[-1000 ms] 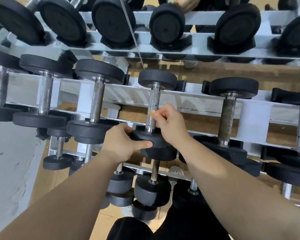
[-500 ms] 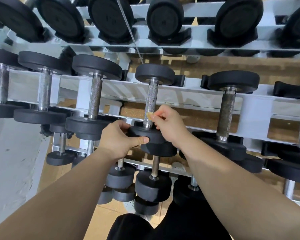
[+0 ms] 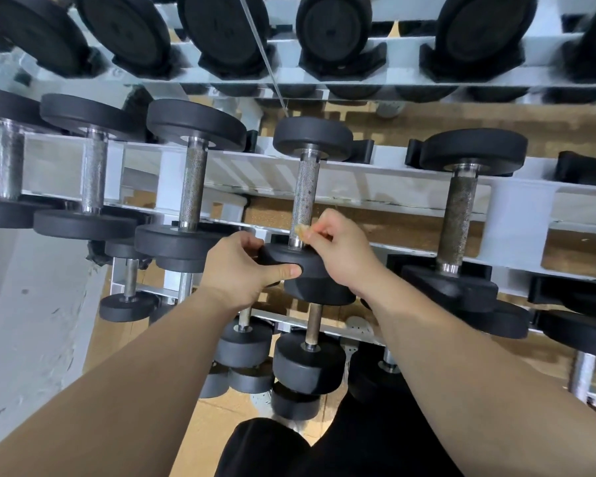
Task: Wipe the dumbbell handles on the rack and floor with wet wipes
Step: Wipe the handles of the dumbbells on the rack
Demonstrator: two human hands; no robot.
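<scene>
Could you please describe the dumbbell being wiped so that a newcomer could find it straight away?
On the white rack, look at the middle tier, near the row's centre. The dumbbell there has a knurled silver handle. It alone is being held: the left hand grips its near head and the right hand pinches a small yellowish wipe against the handle.

A white rack (image 3: pixel 386 185) carries black dumbbells (image 3: pixel 193 187) side by side on its top, middle and bottom tiers, handles spanning the rails, with tan floor (image 3: pixel 410 232) beneath the rack.
</scene>
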